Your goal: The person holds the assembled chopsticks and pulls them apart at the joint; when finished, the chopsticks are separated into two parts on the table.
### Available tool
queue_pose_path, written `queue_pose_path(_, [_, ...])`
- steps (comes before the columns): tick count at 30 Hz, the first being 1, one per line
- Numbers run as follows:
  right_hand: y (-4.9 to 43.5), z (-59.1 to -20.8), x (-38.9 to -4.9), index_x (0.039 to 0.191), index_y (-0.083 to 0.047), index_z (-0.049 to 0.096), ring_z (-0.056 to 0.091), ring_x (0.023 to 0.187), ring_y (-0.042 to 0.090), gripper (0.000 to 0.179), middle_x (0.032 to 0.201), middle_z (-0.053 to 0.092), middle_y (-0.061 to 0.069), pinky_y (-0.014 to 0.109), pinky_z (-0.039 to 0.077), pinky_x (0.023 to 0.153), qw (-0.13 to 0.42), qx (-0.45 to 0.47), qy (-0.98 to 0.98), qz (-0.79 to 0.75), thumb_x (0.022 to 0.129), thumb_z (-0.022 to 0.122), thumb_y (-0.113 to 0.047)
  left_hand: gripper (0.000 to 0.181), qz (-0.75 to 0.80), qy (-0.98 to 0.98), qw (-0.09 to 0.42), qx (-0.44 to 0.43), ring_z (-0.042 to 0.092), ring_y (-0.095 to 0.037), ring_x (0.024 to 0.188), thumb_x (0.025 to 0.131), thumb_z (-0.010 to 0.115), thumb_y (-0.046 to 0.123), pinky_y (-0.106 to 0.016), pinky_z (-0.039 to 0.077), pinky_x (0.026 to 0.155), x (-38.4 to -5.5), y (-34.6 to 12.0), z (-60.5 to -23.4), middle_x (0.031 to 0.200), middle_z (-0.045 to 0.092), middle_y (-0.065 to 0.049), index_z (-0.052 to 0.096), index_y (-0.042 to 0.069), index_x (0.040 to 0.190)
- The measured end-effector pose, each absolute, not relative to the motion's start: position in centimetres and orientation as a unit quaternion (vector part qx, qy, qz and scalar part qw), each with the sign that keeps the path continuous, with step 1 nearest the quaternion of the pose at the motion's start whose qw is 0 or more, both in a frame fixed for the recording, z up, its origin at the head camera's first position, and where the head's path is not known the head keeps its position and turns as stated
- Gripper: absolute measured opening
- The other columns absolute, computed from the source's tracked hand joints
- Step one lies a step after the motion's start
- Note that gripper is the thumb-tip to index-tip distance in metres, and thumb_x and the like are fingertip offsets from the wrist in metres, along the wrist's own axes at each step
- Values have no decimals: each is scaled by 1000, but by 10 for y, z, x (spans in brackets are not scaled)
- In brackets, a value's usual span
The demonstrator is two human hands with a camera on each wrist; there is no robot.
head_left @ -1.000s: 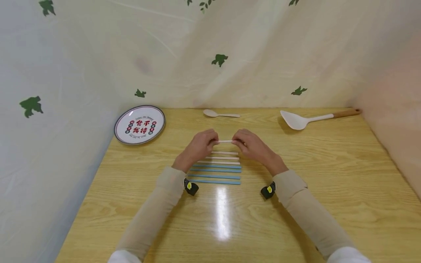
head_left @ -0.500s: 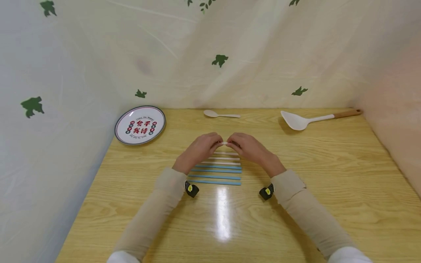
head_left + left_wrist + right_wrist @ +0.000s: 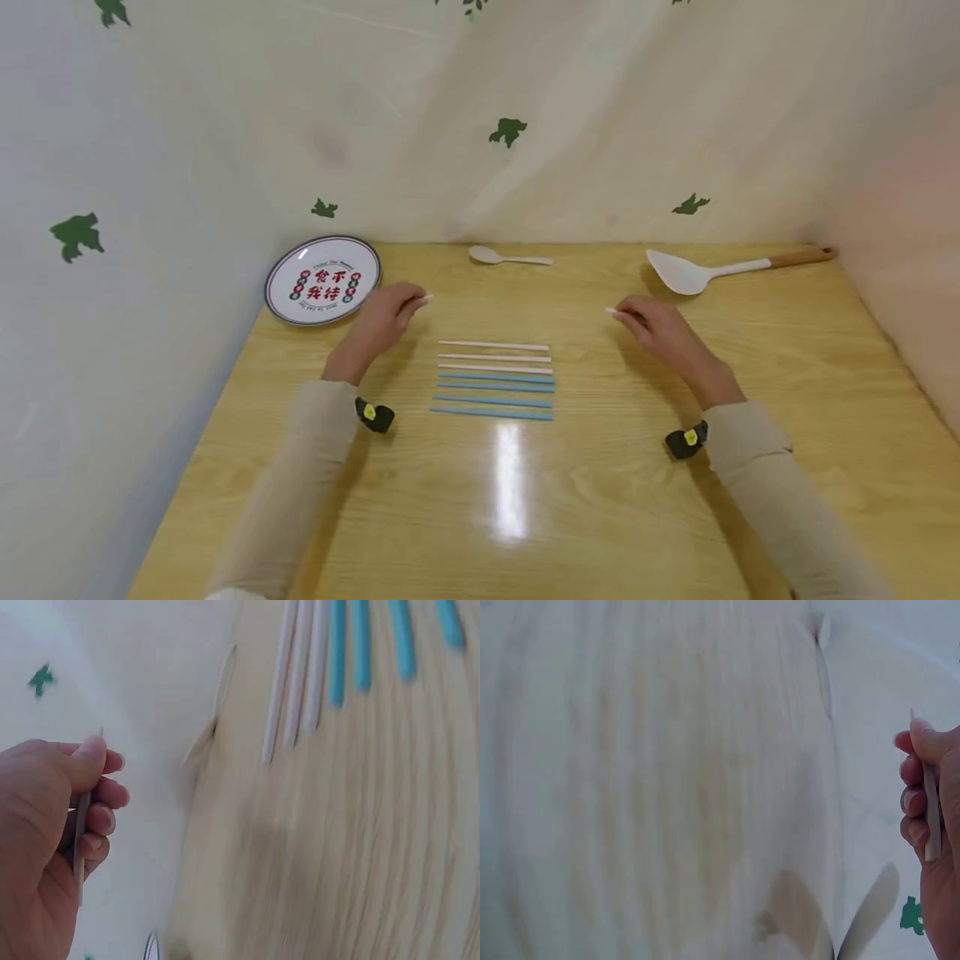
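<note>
My left hand (image 3: pixel 378 325) is raised near the plate and pinches a white chopstick piece (image 3: pixel 79 855); its lower end lies along the palm in the left wrist view. My right hand (image 3: pixel 667 329), below the turner, pinches another white chopstick piece (image 3: pixel 931 817), with a tip poking past the thumb. A wide gap parts the two hands. Between them on the table lie three white chopsticks (image 3: pixel 495 358), side by side. Several blue chopsticks (image 3: pixel 495 387) lie in line just nearer to me, untouched by either hand.
A white plate (image 3: pixel 279 310) with red lettering stands at the back left. A small pale spoon (image 3: pixel 517 260) lies at the back middle. A white turner (image 3: pixel 678 275) with a wooden handle is at the back right. A leaf-printed curtain (image 3: pixel 420 125) borders the table.
Both hands were close together on one white chopstick, drawing closer half a second ago. Now they are far apart, left and right, each with a separate piece. The chopsticks on the table stayed put.
</note>
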State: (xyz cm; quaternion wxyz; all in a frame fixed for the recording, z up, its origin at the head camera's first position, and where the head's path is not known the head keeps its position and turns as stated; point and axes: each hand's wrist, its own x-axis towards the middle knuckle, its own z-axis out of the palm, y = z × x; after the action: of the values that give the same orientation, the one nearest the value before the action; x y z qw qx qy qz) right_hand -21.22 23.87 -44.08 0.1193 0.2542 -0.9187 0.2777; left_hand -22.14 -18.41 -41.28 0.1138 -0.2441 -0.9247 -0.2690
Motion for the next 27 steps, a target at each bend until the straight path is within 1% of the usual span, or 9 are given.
queue_pose_path(2, [244,-441,-214,97,-2,67,46,67,12,15,81,62,6,27,41,62,102,261,-917,285,96,57,-13,20,-260,-923,90,-269,63,-26,85,98,54,16,-42,50,78,-225,-175,-410,97,68,-14,67,0,102])
queue_pose_path(4, [249,-441,-214,99,-2,68,49,70,11,16,84,64,6,26,42,63,104,265,-914,291,96,58,-14,22,-254,-924,65,-278,62,-23,85,99,54,20,-39,50,78,-228,-158,-411,98,68,-10,67,3,103])
queue_pose_path(8, [256,-441,-213,98,-1,69,48,69,11,10,86,64,7,26,41,62,137,260,-912,286,91,63,-6,23,-240,-932,20,-270,59,-19,82,99,53,24,-35,49,76,-232,-125,-413,96,65,-6,67,7,106])
queue_pose_path(11, [264,-444,-213,99,1,70,49,68,12,12,88,63,9,25,41,61,152,267,-912,273,88,65,1,24,-239,-930,-11,-281,56,-17,83,99,52,24,-33,49,76,-237,-99,-416,95,60,-6,67,9,110])
queue_pose_path(15, [274,-448,-217,100,3,70,55,72,17,15,90,64,13,25,42,64,159,263,-913,267,86,65,4,24,-236,-924,-28,-298,54,-17,87,100,51,21,-31,48,80,-247,-60,-420,98,56,-6,67,9,113])
queue_pose_path(18, [279,-449,-220,101,4,69,61,79,25,16,92,66,16,29,46,69,146,249,-916,279,86,65,5,24,-227,-922,-41,-312,54,-18,91,101,48,17,-31,47,84,-254,-32,-423,103,57,-7,65,8,116])
queue_pose_path(22, [280,-450,-226,99,5,66,62,85,29,13,93,67,19,38,48,75,102,225,-919,306,87,64,5,22,-226,-919,-61,-318,53,-17,93,101,45,14,-31,45,86,-262,-2,-428,106,58,-6,62,7,112])
queue_pose_path(24, [280,-451,-230,100,4,66,61,85,28,12,93,67,17,40,48,76,79,219,-922,309,89,63,1,18,-227,-919,-63,-317,52,-17,92,100,46,13,-30,45,85,-265,9,-431,103,58,-5,61,7,108])
queue_pose_path(27, [281,-454,-236,101,0,68,59,86,23,12,94,67,14,36,48,77,63,216,-924,308,90,64,-4,15,-228,-920,-64,-312,51,-16,91,99,48,13,-29,44,85,-269,22,-434,100,58,-5,61,8,104])
